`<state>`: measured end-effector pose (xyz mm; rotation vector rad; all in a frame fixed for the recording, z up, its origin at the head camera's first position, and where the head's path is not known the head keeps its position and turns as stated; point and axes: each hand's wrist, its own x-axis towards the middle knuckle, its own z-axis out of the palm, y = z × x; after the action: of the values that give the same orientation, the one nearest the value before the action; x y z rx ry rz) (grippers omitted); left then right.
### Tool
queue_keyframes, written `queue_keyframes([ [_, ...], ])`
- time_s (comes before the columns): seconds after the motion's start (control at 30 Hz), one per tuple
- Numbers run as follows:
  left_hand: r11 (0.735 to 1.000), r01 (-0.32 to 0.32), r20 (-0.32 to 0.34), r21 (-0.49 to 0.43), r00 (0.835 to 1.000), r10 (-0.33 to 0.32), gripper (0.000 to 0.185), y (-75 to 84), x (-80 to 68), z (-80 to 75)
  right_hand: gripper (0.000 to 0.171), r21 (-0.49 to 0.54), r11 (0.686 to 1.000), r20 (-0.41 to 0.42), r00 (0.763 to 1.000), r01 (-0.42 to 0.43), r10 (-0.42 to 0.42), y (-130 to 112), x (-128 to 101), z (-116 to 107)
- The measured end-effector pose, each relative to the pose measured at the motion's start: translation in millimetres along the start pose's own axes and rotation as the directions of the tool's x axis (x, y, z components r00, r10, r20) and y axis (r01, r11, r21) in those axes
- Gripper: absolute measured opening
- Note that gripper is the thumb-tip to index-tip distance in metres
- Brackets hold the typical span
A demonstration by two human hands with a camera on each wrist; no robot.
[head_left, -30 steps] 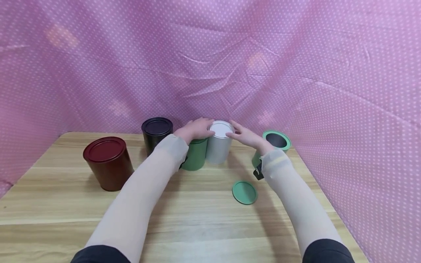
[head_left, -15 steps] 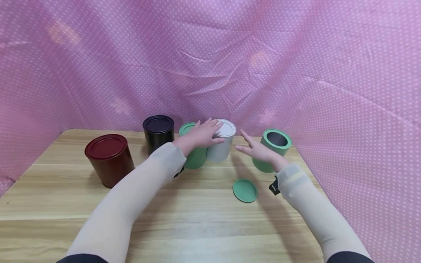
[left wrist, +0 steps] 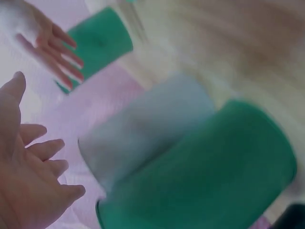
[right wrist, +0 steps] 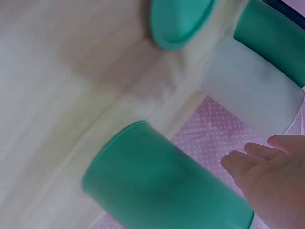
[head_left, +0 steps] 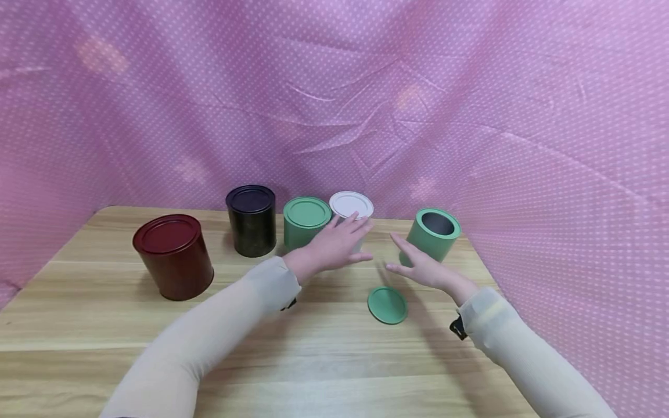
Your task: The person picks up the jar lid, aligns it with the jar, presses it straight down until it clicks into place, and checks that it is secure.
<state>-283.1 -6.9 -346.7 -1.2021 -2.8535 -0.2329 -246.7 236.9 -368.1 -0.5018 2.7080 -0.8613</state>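
On the table (head_left: 324, 360), a row of tins stands near the pink dotted cloth (head_left: 470, 116), and the white tin (head_left: 351, 210) in that row serves as the landmark here. The left hand (head_left: 334, 247) hovers just in front of the white tin with its fingers straight and spread, holding nothing; whether the fingertips brush the tin's wall cannot be told from the head view, and the left wrist view is too blurred to settle it. The right hand (head_left: 420, 267) hangs to the right of the white tin, palm turned inward, fingers relaxed and apart, also empty, and near the open green tin (head_left: 432, 233) without touching it. That open tin stands well to the right of the white tin, lidless, and its likely lid, the green lid (head_left: 387, 304), lies flat on the table in front and to the right of the white tin, below the right hand. Touching the white tin's left side is the closed green tin (head_left: 304, 222), probably set close to keep the row tight. Further left stand the black tin (head_left: 251, 220) and then the red tin (head_left: 173, 256), apart from each other.
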Motion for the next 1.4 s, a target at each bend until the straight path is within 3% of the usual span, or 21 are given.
queue_keyframes([
  [0.17,0.998,-0.025,-0.004,-0.049,1.0,0.025,0.076,14.2,-4.6,20.7,0.086,-0.009,1.0,-0.008,1.0,0.019,-0.019,10,-12,10],
  [0.27,0.998,-0.016,0.015,-0.064,1.0,0.017,0.077,20.7,-5.9,33.9,0.087,-0.047,0.998,-0.021,0.999,0.044,-0.045,16,-18,17],
  [0.57,0.994,0.036,0.019,-0.101,0.999,-0.035,0.082,34.7,-7.3,70.8,0.087,-0.086,0.996,0.006,1.0,0.008,-0.007,28,-33,36],
  [0.8,0.994,0.045,0.065,-0.102,0.997,-0.038,0.081,45.3,-10.0,91.6,0.087,-0.168,0.984,0.014,0.998,0.061,-0.059,38,-40,52],
  [1.07,0.979,0.104,0.189,-0.172,0.979,-0.071,0.081,52.8,-14.3,97.2,0.088,-0.177,0.981,0.017,0.997,0.079,-0.077,46,-48,60],
  [1.4,0.975,0.147,0.306,-0.166,0.948,-0.091,0.086,54.3,-17.2,95.5,0.087,-0.193,0.98,0.056,0.998,0.05,-0.04,42,-52,60],
])
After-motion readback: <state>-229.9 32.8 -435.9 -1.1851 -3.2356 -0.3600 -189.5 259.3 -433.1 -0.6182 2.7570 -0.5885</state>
